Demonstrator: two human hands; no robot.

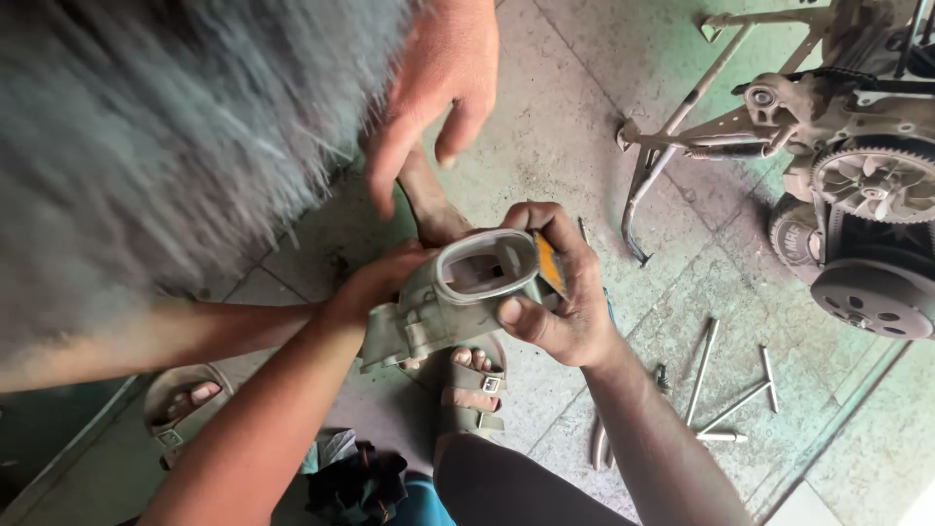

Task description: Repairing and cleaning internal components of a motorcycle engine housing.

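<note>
A grey metal housing (429,317) with an oval opening is held up over the floor between both my hands. My right hand (565,302) grips its right end, thumb on the rim and fingers over an orange piece (548,263). My left hand (375,282) holds its left side from below. Another person leans in from the upper left, with a blurred grey head of hair (166,127). That person's hand (438,78) hovers open just above the housing, apart from it. A second arm (146,336) reaches in from the left toward my left hand.
A dusty engine (877,185) with a finned flywheel and a bent metal frame (682,117) lie at the right. Several long bolts (703,370) lie on the tiled floor. Sandalled feet (472,390) and a dark rag (355,482) are below the housing.
</note>
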